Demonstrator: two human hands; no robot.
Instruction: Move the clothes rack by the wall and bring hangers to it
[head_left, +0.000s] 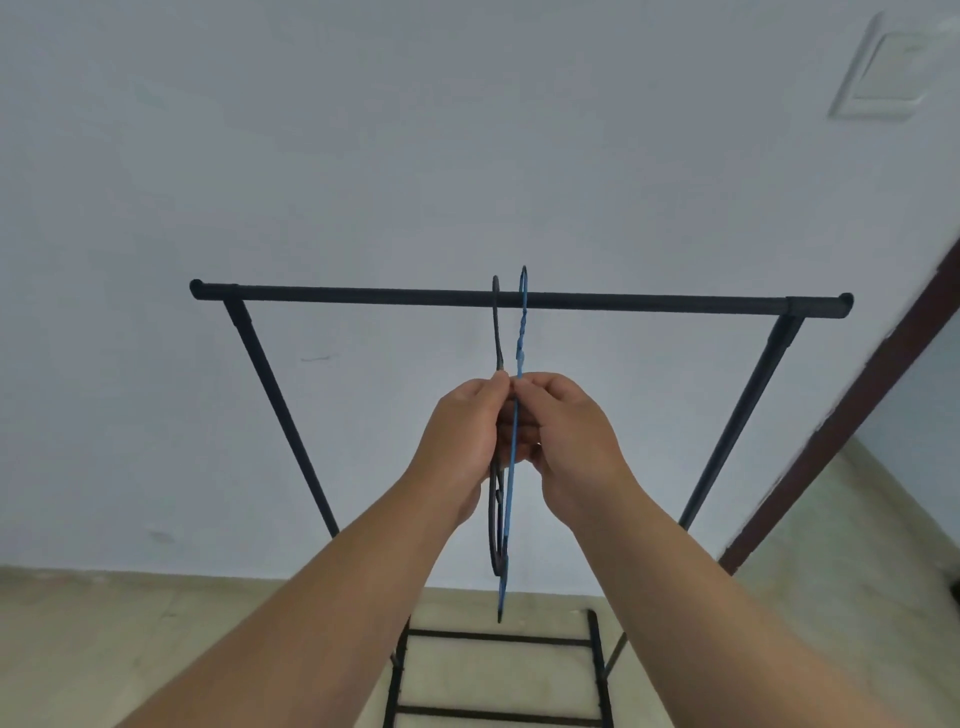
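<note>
A black clothes rack (363, 296) stands against the pale wall, its top bar running across the middle of the view. Two hangers are seen edge-on at the bar's middle: a black hanger (497, 332) on the left and a blue wire hanger (521, 332) on the right. Their hooks reach up to the bar and overlap it. My left hand (465, 441) grips the black hanger just below its neck. My right hand (569, 441) pinches the blue hanger at the same height. The two hands touch each other. Both hangers' lower ends hang down between my forearms.
The rack's lower shelf rails (498, 636) show at the bottom over a beige floor (78, 623). A dark brown door frame (857, 405) runs diagonally at the right. A white wall panel (883, 73) sits at the top right.
</note>
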